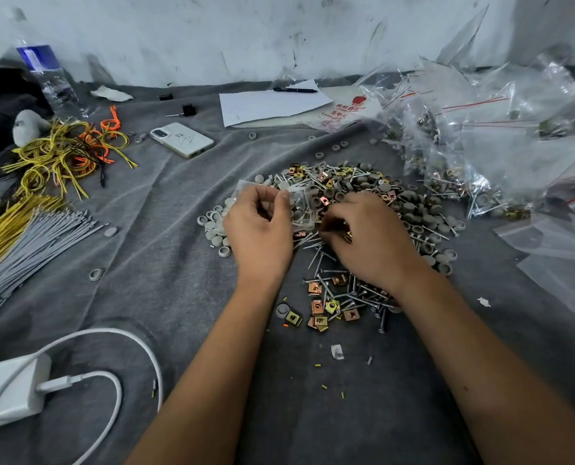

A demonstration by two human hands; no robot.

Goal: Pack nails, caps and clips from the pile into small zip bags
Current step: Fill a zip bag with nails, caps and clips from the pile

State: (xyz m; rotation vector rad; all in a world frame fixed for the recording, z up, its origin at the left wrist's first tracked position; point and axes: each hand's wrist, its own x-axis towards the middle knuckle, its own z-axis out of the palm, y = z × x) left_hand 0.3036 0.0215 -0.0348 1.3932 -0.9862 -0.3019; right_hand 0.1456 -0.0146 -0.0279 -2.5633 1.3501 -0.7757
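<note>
A pile (363, 193) of grey caps, steel nails and gold and copper clips lies on the grey cloth in the middle. My left hand (257, 233) pinches a small clear zip bag (301, 204) with nails showing inside it, held just above the pile's left side. My right hand (366, 236) is curled over the pile beside the bag, its fingertips down among the nails and clips, with a gold clip (347, 236) at the fingers. Loose nails and clips (339, 297) lie under my right wrist.
A heap of filled zip bags (480, 139) lies at the right, with flat bags (561, 250) nearer. A phone (182, 139), paper with a pen (272, 105), a water bottle (49, 78), wire ties (61, 156), grey ties (27, 250) and a charger (11, 387) lie around.
</note>
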